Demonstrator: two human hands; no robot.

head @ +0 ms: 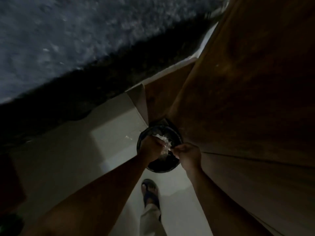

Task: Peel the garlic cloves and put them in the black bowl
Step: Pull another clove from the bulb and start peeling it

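Observation:
The view is dim and looks steeply down at the floor. A clump of white papery garlic skins [164, 142] shows between my hands, and my left hand [150, 148] grips it with curled fingers. My right hand [188, 155] is just to the right, its fingertips pinched at the near edge of the skins. Under both hands lies a round black container [172, 133], and a second dark rim [163, 169] shows closer to me. I cannot tell whether either is the black bowl. No whole clove is visible.
A tall wooden cabinet front [247, 99] fills the right side, close to my right arm. A dark speckled counter [59, 40] crosses the upper left. Pale floor tiles [76, 150] lie below, with a few white scraps [127, 137]. My sandalled foot [150, 193] stands near the container.

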